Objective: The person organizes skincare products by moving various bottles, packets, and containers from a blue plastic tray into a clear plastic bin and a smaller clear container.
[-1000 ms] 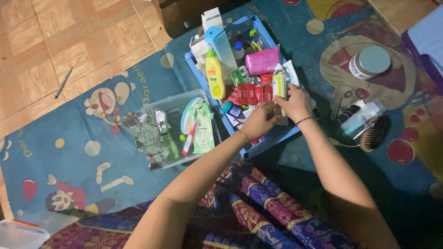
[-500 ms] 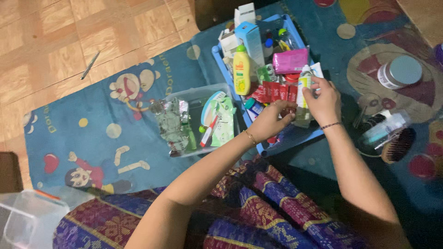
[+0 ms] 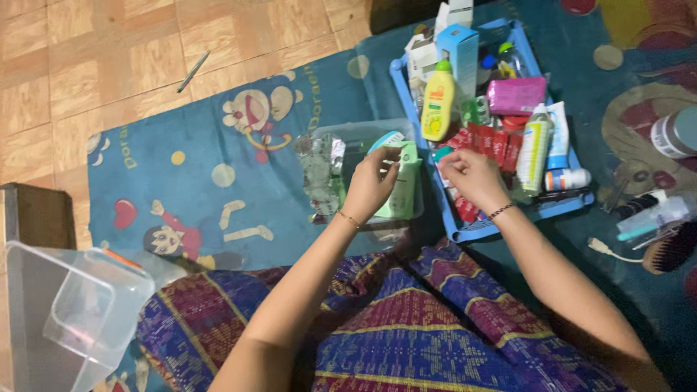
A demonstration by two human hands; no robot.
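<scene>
Mid-sort on the cartoon mat (image 3: 181, 181), with the left hand (image 3: 374, 183) down in the clear tub (image 3: 347, 129), fingers bunched at the top edge of the green packet (image 3: 404, 196) lying there. Right hand (image 3: 468, 178) just beside, over the red sachets (image 3: 488, 141) in the blue tray (image 3: 479, 231), fingers curled together. Cannot tell whether either truly grips; lifting anything here probably calls for a firm pinch and care among the crowded bottles.

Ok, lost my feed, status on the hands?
Left hand over clear plastic tub. Right hand at blue tray's near edge, grip unclear. Nothing blocking.
</scene>
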